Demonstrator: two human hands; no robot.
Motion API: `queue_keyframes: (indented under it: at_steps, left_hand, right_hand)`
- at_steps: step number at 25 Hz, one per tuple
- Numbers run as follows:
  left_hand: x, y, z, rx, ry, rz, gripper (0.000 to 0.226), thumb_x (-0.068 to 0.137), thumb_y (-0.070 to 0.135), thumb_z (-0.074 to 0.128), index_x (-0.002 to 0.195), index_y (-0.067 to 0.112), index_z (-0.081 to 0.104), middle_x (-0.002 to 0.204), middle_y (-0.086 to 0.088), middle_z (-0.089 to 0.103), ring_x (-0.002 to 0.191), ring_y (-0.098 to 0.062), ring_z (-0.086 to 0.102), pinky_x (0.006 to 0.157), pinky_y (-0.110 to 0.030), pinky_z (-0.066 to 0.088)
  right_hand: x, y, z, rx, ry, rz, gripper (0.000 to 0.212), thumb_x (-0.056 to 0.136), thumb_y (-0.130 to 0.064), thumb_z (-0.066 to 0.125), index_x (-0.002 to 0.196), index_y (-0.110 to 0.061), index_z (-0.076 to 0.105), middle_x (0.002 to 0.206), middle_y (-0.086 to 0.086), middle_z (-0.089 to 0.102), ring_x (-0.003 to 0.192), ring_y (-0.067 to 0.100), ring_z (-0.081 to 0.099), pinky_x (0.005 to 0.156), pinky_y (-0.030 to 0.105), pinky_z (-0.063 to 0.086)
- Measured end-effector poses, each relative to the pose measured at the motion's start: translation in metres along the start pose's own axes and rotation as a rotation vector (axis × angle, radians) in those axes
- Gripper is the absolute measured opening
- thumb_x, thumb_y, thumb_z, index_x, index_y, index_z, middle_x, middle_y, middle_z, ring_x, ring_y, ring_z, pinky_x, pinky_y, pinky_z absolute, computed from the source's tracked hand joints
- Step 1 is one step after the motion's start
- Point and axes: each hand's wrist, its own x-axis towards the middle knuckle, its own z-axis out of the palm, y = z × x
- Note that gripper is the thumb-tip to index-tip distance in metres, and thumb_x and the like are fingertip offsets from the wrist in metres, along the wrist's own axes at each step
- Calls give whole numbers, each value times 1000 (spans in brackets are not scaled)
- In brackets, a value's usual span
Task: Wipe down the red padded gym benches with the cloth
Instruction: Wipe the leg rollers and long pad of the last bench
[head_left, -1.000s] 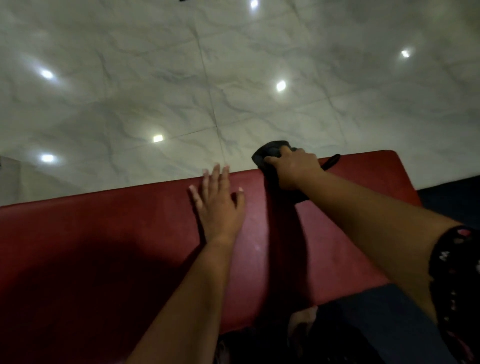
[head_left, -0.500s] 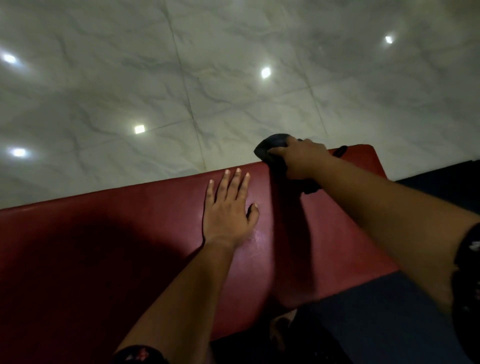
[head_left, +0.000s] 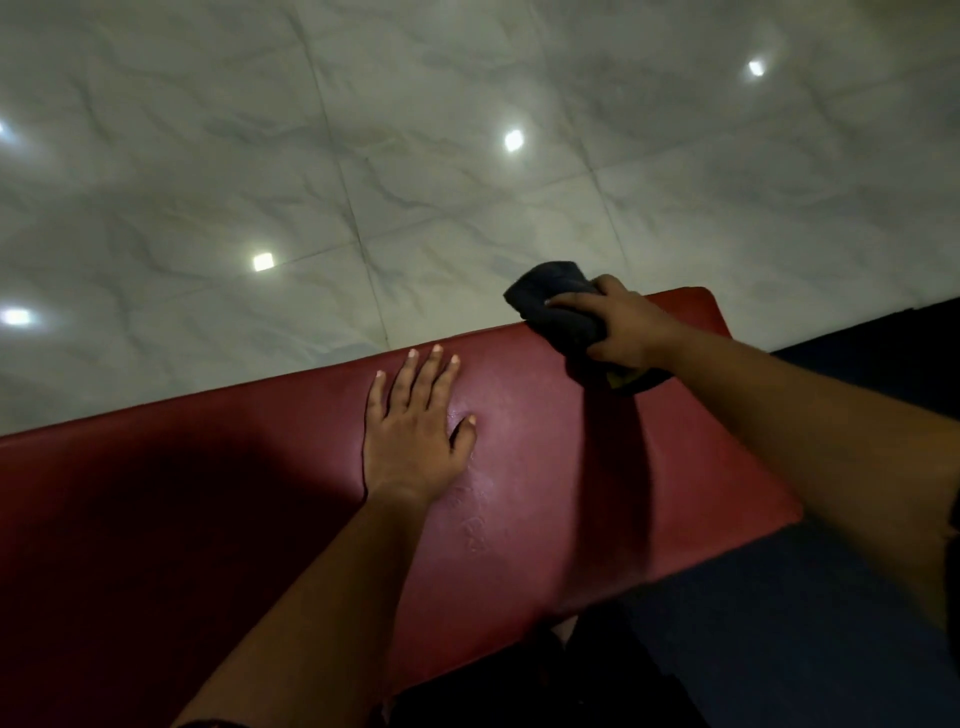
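Pale marble floor (head_left: 208, 156), dotted with light reflections, lies beyond the red padded bench (head_left: 156, 493). The left hand (head_left: 410, 431) rests flat on the pad, fingers straight and spread. The right hand (head_left: 623, 332) grips a dark cloth (head_left: 556, 301) on the bench's far edge, near its right end. Dark blue flooring (head_left: 779, 649) borders that end.

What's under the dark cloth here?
The dark cloth, gripped by the right hand, sits on the far edge of the red bench. The padding directly beneath is covered and cannot be seen.
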Motion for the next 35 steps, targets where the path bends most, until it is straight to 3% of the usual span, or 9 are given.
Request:
queue_keyframes:
  at_steps: [5,8,12,14,17,23,27,31,35]
  left_hand:
    - [14,22,-9,52,99,75,73,80,45,37,150,22,39,163,-6,19,149,-26,21,118,-52,-7]
    - [44,61,-8,40,76,211,80,83,50,37,156,25,18,165,-3,12,151,-26,13,118,-55,-6]
    - [70,110,9,52,-70,278,76,90,60,18,152,31,-15,165,3,-5,152,-23,-5,117,-53,-13]
    - [68,118,22,69,-112,304,74,94,62,22,153,32,-12,166,3,-3,152,-21,-5,119,-52,-12]
    - [69,117,32,46,-63,282,74,93,62,27,157,31,9,165,2,13,152,-22,4,121,-51,-2]
    - [68,116,38,45,-9,297,74,90,62,30,156,29,22,162,1,24,151,-23,14,121,-51,9]
    - [70,116,37,61,5,295,73,90,62,32,155,30,25,161,0,28,150,-23,19,121,-50,9]
    - [69,117,38,44,53,298,72,89,61,36,154,29,31,159,0,31,148,-24,24,120,-50,12]
    - [70,117,39,37,67,300,73,88,61,35,153,29,32,159,-1,32,148,-25,25,120,-49,11]
  right_hand:
    - [0,36,-7,-262,68,254,74,86,-30,62,146,-51,24,136,10,36,110,40,51,88,46,47]
    - [4,19,10,-157,121,378,76,86,-31,64,147,-50,22,144,8,28,118,41,44,85,47,46]
    - [-10,54,4,-110,159,163,74,83,-24,65,146,-45,33,140,9,34,110,39,52,78,35,42]
    - [-8,80,-10,-218,115,241,73,85,-27,64,146,-49,30,142,7,33,113,38,50,82,37,42]
    - [5,84,-14,-224,72,506,75,87,-31,63,148,-47,23,151,7,23,126,40,39,97,51,43]
    - [-10,121,-7,-60,90,147,81,78,-22,67,148,-43,31,153,9,25,117,43,48,94,49,47]
    - [-4,134,-5,37,156,436,78,84,-25,63,149,-46,25,147,13,26,117,45,45,98,49,45]
    - [1,123,-4,381,227,548,80,85,-29,62,152,-40,19,148,16,19,119,40,47,104,39,43]
    - [-19,149,4,642,209,793,83,86,-26,63,155,-33,16,147,15,32,121,36,48,99,34,45]
